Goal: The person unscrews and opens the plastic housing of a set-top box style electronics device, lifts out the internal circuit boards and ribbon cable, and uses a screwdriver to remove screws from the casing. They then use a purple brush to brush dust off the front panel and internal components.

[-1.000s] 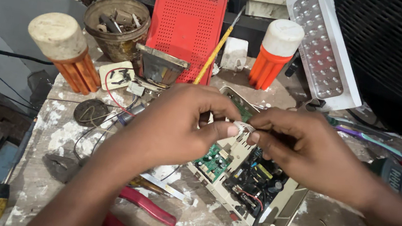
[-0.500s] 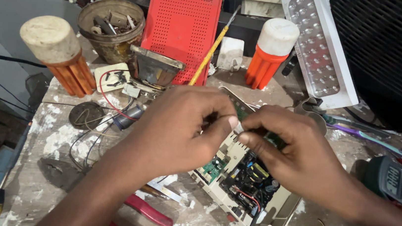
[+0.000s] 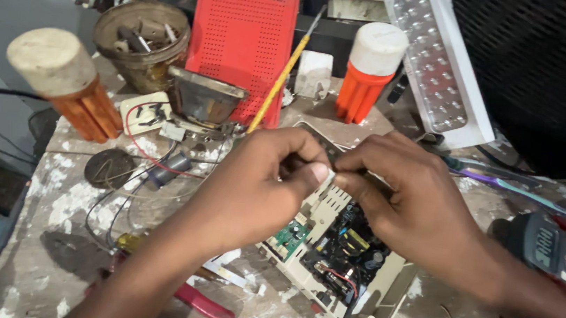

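Both hands have drawn closer over the open beige casing (image 3: 380, 299) on the worktop (image 3: 68, 199). Left hand (image 3: 259, 184) and right hand (image 3: 405, 193) now pinch together, each grip closed on what seems a small part, hidden between fingertips, above the circuit board (image 3: 347, 246)

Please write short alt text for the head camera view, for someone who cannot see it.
Two bare hands, left hand and right hand, meet fingertip to fingertip over an opened beige casing with its circuit board exposed. Around it a paint-flecked workbench holds a red perforated panel, red-handled pliers and a multimeter.
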